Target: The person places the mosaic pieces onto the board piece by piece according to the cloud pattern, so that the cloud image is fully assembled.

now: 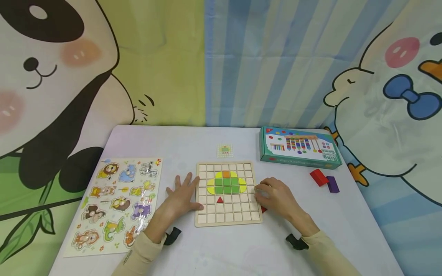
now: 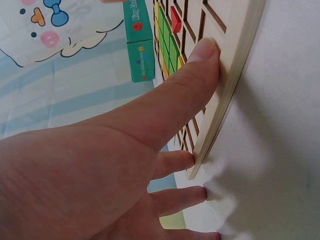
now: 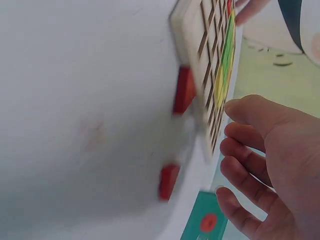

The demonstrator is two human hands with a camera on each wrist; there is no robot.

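Note:
A wooden grid board (image 1: 228, 218) lies flat in the middle of the table. Green squares (image 1: 227, 185), yellow pieces (image 1: 210, 189) and an orange square (image 1: 226, 174) form a pattern on it, with one red triangle (image 1: 220, 199) below. My left hand (image 1: 181, 197) spreads its fingers at the board's left side, and its thumb (image 2: 204, 52) rests on the frame. At the right edge, my right hand (image 1: 277, 197) hovers with loosely bent fingers; nothing shows between them in the right wrist view. Beside that edge lie a red piece (image 3: 183, 90) and another red piece (image 3: 169, 181).
A small pattern card (image 1: 225, 150) lies behind the board. At the back right is a green game box (image 1: 300, 149), with a red block (image 1: 319, 177) and a purple block (image 1: 333, 184) in front. An animal puzzle sheet (image 1: 117, 203) covers the left side.

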